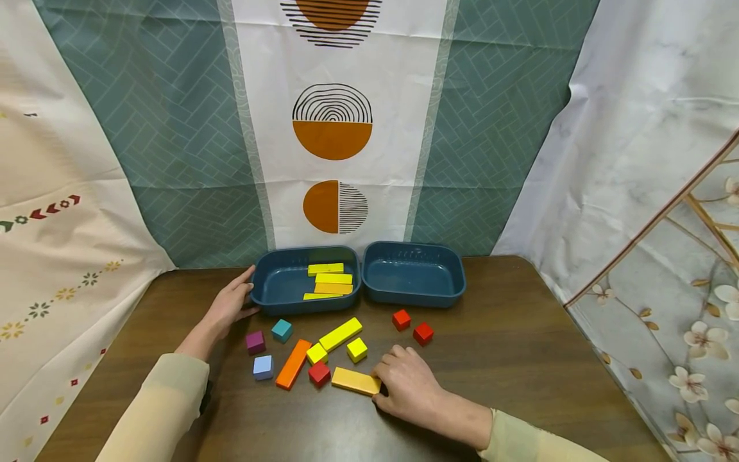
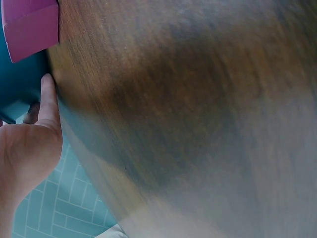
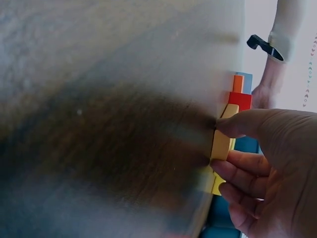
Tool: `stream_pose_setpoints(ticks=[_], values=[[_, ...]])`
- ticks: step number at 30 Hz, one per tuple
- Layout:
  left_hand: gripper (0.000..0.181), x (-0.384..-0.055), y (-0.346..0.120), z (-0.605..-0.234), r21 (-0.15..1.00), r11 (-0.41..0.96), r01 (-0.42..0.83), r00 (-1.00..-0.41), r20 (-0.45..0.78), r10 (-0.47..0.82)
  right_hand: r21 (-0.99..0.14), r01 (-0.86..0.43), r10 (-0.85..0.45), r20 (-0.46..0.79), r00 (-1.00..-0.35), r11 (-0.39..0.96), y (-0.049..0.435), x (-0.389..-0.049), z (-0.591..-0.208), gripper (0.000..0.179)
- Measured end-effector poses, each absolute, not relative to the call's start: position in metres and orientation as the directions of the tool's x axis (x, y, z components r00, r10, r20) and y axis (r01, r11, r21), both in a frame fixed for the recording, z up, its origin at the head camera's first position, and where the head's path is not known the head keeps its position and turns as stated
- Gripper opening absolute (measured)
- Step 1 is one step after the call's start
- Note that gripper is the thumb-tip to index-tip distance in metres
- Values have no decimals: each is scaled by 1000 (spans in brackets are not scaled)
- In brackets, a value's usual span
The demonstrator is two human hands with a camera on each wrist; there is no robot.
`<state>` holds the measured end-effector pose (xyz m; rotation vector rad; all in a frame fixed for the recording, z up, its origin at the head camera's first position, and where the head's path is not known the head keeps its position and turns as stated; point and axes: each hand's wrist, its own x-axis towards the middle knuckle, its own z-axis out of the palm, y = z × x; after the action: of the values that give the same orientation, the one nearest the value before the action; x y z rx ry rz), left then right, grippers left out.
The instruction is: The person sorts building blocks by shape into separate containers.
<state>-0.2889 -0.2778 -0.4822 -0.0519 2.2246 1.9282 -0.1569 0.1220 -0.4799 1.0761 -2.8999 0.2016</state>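
My left hand [image 1: 228, 307] rests against the left end of a dark blue dish [image 1: 280, 307], its fingers extended along the outer wall. Inside that dish lie several yellow and yellow-orange blocks [image 1: 333, 278]. In the left wrist view the straight thumb of my left hand [image 2: 32, 144] lies along the blue wall, near a purple cube [image 2: 32, 32]. My right hand [image 1: 410, 385] pinches one end of a yellow-orange block [image 1: 353, 380] at the table's front middle. The right wrist view shows thumb and fingers of my right hand [image 3: 262, 158] on either side of this block [image 3: 224, 141].
A second blue dish [image 1: 412, 299] stands beside the first, with nothing in it. On the wooden table [image 1: 508, 333] lie an orange block [image 1: 293, 364], a long yellow block [image 1: 340, 334], yellow cubes [image 1: 356, 350], red cubes [image 1: 423, 333], a teal cube [image 1: 281, 330] and a light blue cube [image 1: 263, 367].
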Motion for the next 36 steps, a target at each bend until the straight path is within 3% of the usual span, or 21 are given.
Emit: stream_pose_setpoints(ticks=[23,36], values=[[57,-286,-278,-481,977,165,-136,-984,-152,92,-144,-668,-629,242,-739,730,137,-161,-450,27],[57,-285,-278,-481,978,166,-129,-985,-145,88,-161,-661,-571,381,-727,733,141,-181,-429,26]])
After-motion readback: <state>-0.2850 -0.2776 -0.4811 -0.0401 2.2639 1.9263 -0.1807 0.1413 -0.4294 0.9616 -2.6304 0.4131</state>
